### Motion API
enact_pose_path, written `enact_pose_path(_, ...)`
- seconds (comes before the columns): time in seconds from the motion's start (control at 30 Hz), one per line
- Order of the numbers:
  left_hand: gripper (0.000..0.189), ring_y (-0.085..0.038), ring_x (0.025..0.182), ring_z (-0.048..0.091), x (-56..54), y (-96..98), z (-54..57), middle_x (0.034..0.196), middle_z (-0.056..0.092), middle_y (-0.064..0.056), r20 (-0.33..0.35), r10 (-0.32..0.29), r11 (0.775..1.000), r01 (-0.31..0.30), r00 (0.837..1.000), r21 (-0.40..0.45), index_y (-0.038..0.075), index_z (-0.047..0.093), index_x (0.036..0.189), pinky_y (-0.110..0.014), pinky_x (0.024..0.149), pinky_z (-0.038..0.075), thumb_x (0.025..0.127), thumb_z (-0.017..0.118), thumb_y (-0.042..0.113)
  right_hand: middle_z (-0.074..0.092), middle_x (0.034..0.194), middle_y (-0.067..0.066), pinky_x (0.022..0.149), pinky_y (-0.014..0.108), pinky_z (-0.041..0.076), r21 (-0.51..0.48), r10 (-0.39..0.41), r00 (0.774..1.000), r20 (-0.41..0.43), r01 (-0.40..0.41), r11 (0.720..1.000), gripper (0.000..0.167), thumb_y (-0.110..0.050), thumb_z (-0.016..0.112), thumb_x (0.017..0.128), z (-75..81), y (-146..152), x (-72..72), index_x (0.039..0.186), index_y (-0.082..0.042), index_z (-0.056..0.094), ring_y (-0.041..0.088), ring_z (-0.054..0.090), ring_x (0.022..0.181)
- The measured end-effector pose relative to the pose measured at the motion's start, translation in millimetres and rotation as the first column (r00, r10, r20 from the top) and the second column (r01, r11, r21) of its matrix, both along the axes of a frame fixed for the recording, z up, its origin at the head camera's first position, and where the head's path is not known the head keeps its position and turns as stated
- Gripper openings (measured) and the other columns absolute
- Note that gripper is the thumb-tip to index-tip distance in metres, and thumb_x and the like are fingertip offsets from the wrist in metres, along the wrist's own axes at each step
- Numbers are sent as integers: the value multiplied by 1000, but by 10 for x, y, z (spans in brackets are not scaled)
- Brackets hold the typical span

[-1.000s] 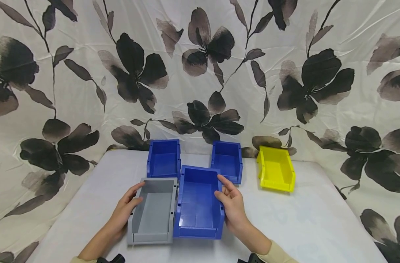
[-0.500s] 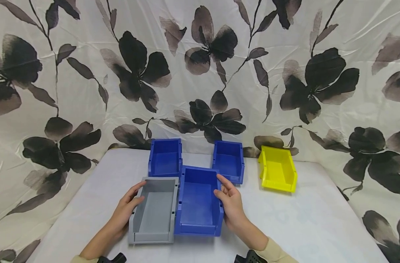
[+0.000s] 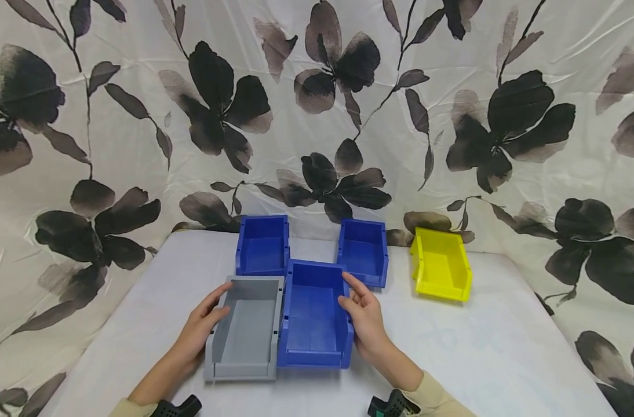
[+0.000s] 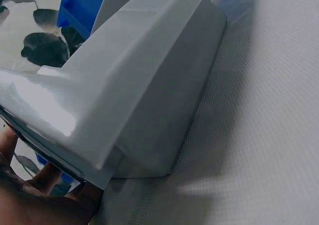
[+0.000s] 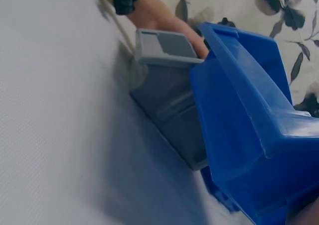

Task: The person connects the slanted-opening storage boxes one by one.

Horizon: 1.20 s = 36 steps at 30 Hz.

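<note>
In the head view a grey open-front storage bin (image 3: 250, 333) and a large blue storage bin (image 3: 316, 324) stand side by side, their long walls touching or nearly so. My left hand (image 3: 198, 330) holds the grey bin's left wall, thumb over the rim. My right hand (image 3: 368, 327) grips the blue bin's right wall, thumb inside and index finger along the rim near the back corner. The left wrist view shows the grey bin (image 4: 144, 80) close up, its base on the cloth. In the right wrist view the blue bin (image 5: 234, 120) appears slightly raised beside the grey one (image 5: 167, 95).
Two smaller blue bins stand behind, one at the left (image 3: 263, 249) and one at the right (image 3: 363, 255). A yellow bin (image 3: 442, 266) sits farther right. White cloth covers the table (image 3: 478, 353), and a floral curtain (image 3: 317, 116) hangs behind it.
The blue bin in my right hand has shifted slightly back, away from me, relative to the grey bin. Both hands keep their hold. The head view has shifted a little.
</note>
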<state>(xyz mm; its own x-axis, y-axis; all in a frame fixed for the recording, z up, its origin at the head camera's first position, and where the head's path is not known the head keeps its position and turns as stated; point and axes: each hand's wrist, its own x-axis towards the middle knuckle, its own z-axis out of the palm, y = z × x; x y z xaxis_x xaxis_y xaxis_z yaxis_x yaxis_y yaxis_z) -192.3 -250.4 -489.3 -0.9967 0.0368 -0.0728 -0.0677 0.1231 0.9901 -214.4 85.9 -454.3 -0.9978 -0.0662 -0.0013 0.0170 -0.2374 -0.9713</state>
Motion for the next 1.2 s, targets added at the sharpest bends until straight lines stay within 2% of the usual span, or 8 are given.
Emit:
enact_pose_path(0.13,52,-34,146,-3,-10,6,-9,162,5,-11,-5,-7,1000,7,1000,-3,19,33,152,-63,110,5,102,49,19,37,86,2,58,18,31,60,-28,999,-27,30,998,52,4,58,90,6,-18,-3,140,-7,52,9,38,73)
enact_pose_path(0.5,54,-33,146,-2,-16,31,10,162,4,-10,9,-19,1000,19,1000,13,21,32,153,-63,110,6,102,50,22,33,79,1,46,18,23,173,-81,990,-118,101,980,56,6,57,86,12,-88,34,140,-5,51,4,26,52)
enact_pose_path(0.67,53,-33,146,-1,-13,20,12,162,6,-9,-4,-14,1000,14,1000,9,19,32,153,-62,111,6,102,49,20,36,83,3,48,19,27,263,-26,989,-143,63,963,53,2,57,90,7,-56,65,143,-5,48,8,31,55)
enact_pose_path(0.73,53,-33,146,0,-11,17,9,161,5,-10,-10,-19,1000,19,1000,11,18,32,153,-61,111,6,102,49,19,41,88,4,52,19,34,360,15,982,-187,54,931,51,-2,57,92,28,-20,70,142,-6,47,9,39,62)
enact_pose_path(0.83,53,-33,146,0,-7,10,3,161,6,-10,-13,-24,1000,24,1000,11,18,31,153,-61,111,7,103,49,19,47,105,7,67,27,44,550,87,956,-280,85,831,52,-14,62,94,90,40,67,143,-7,46,17,50,84)
enact_pose_path(0.93,54,-33,146,0,-6,0,-4,161,6,-10,-6,-18,1000,18,1000,9,18,31,153,-61,111,6,103,49,20,45,130,11,89,42,46,732,174,922,-345,149,665,60,-33,64,93,177,81,61,145,-10,43,26,48,116)
enact_pose_path(1.07,54,-33,146,0,-6,-9,-2,161,7,-10,-2,-15,1000,15,1000,10,18,31,153,-61,111,6,103,49,20,28,154,14,104,62,30,882,333,879,-341,177,436,72,-54,57,92,320,52,47,150,-15,38,36,23,141)
enact_pose_path(1.2,55,-34,146,0,-10,-23,22,161,5,-10,-5,-28,1000,29,1000,13,19,30,153,-62,111,7,103,50,22,13,161,11,110,63,12,948,508,809,-296,183,260,77,-61,50,92,461,-75,14,153,-18,31,36,1,146)
